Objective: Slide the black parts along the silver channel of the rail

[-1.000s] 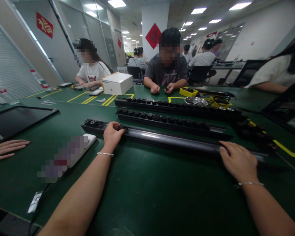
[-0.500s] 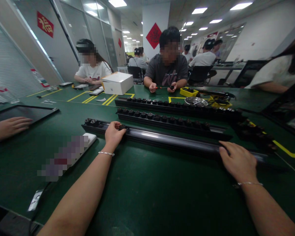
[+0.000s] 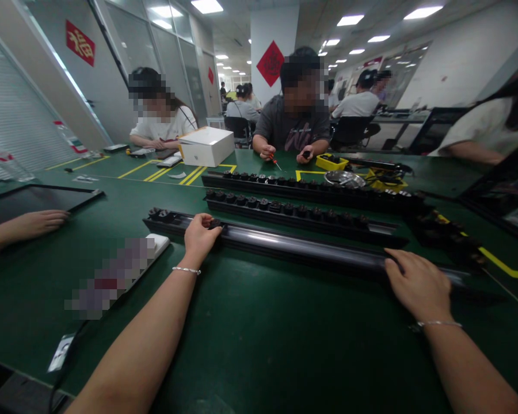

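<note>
A long black rail (image 3: 293,244) lies across the green table (image 3: 250,339) in front of me. My left hand (image 3: 201,234) rests on its left part, fingertips pinching a small black socket piece (image 3: 214,223) seated in the rail. Two more black pieces (image 3: 160,214) sit at the rail's left end. My right hand (image 3: 418,283) lies palm down over the rail near its right end, gripping it.
Two more black rails (image 3: 302,214) filled with sockets lie behind mine. A white box (image 3: 207,146), yellow trays (image 3: 330,162) and a metal bowl (image 3: 343,178) stand further back. People sit opposite. Another person's hand (image 3: 37,223) rests at the left by a black tray (image 3: 30,201).
My hands have stayed in place on the rail. The other person's hand at the left has moved further up the table. The person opposite now holds a red screwdriver.
</note>
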`<state>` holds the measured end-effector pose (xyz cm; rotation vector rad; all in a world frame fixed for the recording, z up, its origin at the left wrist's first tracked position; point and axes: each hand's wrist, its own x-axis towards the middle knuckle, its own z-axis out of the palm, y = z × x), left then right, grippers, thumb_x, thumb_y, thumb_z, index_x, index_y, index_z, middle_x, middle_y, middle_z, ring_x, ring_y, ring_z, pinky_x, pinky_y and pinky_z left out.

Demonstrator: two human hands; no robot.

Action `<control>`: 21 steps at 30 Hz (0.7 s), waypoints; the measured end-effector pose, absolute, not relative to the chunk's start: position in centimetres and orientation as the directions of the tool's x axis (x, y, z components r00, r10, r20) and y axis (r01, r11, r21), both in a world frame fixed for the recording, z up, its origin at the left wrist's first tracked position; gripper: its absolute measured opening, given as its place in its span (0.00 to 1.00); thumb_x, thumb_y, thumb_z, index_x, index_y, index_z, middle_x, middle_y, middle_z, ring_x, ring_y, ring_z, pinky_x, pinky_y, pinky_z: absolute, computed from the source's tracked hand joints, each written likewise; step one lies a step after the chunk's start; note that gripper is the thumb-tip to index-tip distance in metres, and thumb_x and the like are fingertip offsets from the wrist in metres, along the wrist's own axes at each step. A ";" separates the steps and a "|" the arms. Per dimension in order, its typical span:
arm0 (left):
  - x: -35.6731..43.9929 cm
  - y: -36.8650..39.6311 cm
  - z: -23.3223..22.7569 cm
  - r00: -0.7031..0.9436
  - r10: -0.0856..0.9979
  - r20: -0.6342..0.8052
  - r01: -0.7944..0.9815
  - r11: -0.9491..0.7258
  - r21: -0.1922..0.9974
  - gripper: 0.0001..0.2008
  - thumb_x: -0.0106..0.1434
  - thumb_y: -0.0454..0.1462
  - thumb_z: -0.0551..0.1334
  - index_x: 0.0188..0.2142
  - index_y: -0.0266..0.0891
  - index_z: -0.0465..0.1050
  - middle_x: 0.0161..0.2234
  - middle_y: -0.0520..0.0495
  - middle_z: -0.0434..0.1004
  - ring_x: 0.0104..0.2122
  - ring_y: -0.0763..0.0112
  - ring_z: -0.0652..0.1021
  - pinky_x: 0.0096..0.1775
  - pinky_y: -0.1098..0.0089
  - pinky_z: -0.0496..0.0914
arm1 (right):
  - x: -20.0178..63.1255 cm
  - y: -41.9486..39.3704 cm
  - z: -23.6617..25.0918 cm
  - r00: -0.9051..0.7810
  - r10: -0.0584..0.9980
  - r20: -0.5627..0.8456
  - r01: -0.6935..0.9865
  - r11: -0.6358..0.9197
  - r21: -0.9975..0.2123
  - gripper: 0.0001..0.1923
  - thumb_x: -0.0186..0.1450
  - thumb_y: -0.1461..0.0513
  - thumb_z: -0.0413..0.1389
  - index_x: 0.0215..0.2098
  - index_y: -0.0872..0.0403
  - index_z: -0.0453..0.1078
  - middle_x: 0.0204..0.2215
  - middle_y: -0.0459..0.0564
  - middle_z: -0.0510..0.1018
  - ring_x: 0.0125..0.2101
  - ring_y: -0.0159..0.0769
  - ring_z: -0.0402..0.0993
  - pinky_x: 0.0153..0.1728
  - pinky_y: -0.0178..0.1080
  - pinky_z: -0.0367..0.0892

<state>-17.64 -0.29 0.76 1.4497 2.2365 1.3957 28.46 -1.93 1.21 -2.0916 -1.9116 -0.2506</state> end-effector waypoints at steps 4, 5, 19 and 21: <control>-17.5 -0.3 0.7 -0.506 0.786 0.356 0.660 0.087 0.746 0.18 0.46 0.38 0.67 0.38 0.40 0.68 0.35 0.49 0.76 0.36 0.68 0.76 0.42 0.67 0.69 | 28.4 -1.9 1.2 0.105 0.943 0.316 0.992 -0.075 -0.106 0.29 0.65 0.51 0.34 0.51 0.53 0.68 0.50 0.54 0.73 0.53 0.47 0.64 0.49 0.54 0.61; -17.5 -0.3 0.7 -0.504 0.788 0.354 0.661 0.087 0.746 0.18 0.46 0.38 0.67 0.38 0.40 0.68 0.35 0.49 0.76 0.36 0.68 0.76 0.42 0.67 0.69 | 28.4 -2.0 1.2 0.105 0.943 0.315 0.991 -0.075 -0.107 0.29 0.65 0.50 0.34 0.51 0.53 0.68 0.50 0.54 0.73 0.53 0.47 0.64 0.49 0.54 0.61; -17.7 -0.1 0.3 -0.497 0.784 0.372 0.667 0.071 0.742 0.18 0.46 0.39 0.67 0.38 0.40 0.68 0.35 0.50 0.76 0.36 0.69 0.76 0.42 0.67 0.69 | 28.4 -2.0 1.2 0.108 0.943 0.314 0.991 -0.078 -0.108 0.28 0.65 0.51 0.35 0.51 0.53 0.68 0.51 0.54 0.72 0.53 0.47 0.64 0.50 0.54 0.60; -17.7 0.0 0.3 -0.498 0.784 0.371 0.665 0.071 0.744 0.18 0.46 0.38 0.67 0.38 0.40 0.68 0.35 0.50 0.76 0.36 0.69 0.76 0.42 0.68 0.69 | 28.4 -2.0 1.2 0.115 0.945 0.307 0.991 -0.085 -0.107 0.29 0.65 0.51 0.34 0.51 0.53 0.68 0.51 0.54 0.72 0.53 0.47 0.63 0.50 0.54 0.60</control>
